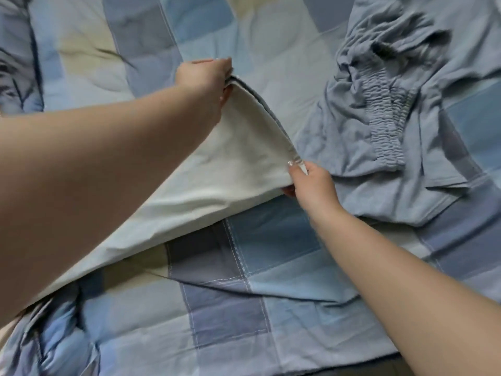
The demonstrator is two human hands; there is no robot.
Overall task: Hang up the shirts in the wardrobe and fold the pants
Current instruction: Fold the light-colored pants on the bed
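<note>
On the checked bedcover (pixel 271 240), both hands, left hand (pixel 206 77) and right hand (pixel 311 185), pinch pale pants (pixel 230 147).

It was a bedroom in a home. A checked quilt (pixel 244 267) in blue, grey and cream squares filled nearly the whole frame, rumpled at the lower left, and blue pants (pixel 385 137) with an elastic waistband lay on it at the upper right.

Bed cover: 1 checked quilt (pixel 244 308) in blue, grey-blue, pale blue and beige squares with white stitched lines, creased, filling nearly the whole view. Dark strip at bottom edge, unidentifiable. Light: soft, even.
</note>
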